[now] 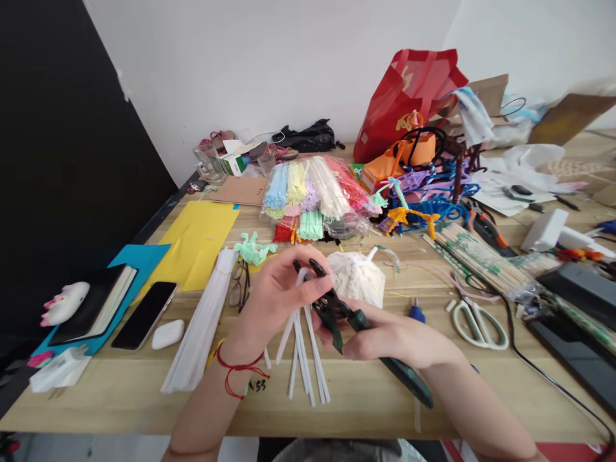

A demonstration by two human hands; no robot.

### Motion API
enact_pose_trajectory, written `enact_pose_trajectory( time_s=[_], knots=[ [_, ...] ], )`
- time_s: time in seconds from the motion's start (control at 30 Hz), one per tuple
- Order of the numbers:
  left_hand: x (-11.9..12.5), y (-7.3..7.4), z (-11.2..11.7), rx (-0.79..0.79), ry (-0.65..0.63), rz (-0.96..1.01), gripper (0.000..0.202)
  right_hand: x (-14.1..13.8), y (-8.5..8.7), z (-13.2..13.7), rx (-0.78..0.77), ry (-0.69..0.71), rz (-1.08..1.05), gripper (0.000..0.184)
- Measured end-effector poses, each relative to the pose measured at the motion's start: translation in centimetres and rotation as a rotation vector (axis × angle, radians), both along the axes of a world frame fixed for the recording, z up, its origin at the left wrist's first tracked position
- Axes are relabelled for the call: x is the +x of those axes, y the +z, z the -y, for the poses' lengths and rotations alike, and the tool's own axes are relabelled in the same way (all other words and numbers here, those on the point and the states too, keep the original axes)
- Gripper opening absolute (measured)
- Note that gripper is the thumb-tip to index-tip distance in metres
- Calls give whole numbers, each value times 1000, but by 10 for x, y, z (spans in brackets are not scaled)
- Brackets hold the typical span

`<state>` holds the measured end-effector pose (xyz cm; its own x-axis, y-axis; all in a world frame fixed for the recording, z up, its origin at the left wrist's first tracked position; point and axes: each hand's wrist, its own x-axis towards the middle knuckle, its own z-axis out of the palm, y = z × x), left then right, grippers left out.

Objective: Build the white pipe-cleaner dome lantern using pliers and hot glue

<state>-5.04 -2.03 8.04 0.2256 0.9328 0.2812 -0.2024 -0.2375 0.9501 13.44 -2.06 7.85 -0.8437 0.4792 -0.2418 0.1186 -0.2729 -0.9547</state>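
Note:
My left hand (283, 282) is closed, fingers pinching a bent white pipe cleaner (302, 277) at the jaws of the pliers. My right hand (385, 337) is wrapped round the dark green handles of the pliers (407, 380), whose black jaws point up and left toward my left fingers. Beneath the hands, several cut white pipe cleaners (301, 366) fan out; whether any of them are also in the left hand is hidden. A long bundle of white pipe cleaners (199, 327) lies to the left.
Left of the bundle are a phone (144, 314), an earbud case (168, 334) and a notebook (96, 301). Bagged coloured pipe cleaners (312, 192) lie behind, near a white pouch (357, 277). Scissors (476, 321) and a black cable (524, 359) are at right; a red bag (409, 102) stands behind.

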Motion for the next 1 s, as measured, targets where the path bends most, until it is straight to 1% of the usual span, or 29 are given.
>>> enact_pose_trajectory(
  time_s=[0.17,0.33,0.43,0.57,0.73,0.83,1.0],
  knots=[
    [3,-4,1,-15,4,47,17,-1,1,2,-1,9,-3,23],
    [7,-4,3,-100,11,85,17,-1,2,6,-2,-50,65,24],
    [7,-1,5,-141,33,79,19,-2,2,8,49,-78,127,25],
    [6,1,6,-192,30,95,22,-2,-3,10,119,-117,248,28],
    [7,0,5,-235,33,89,23,0,-7,10,224,-149,287,37],
    [8,-1,6,-173,84,64,20,0,-4,8,273,-146,337,39],
    [6,-1,9,50,218,-37,11,-2,1,3,344,-146,380,45]
  ],
)
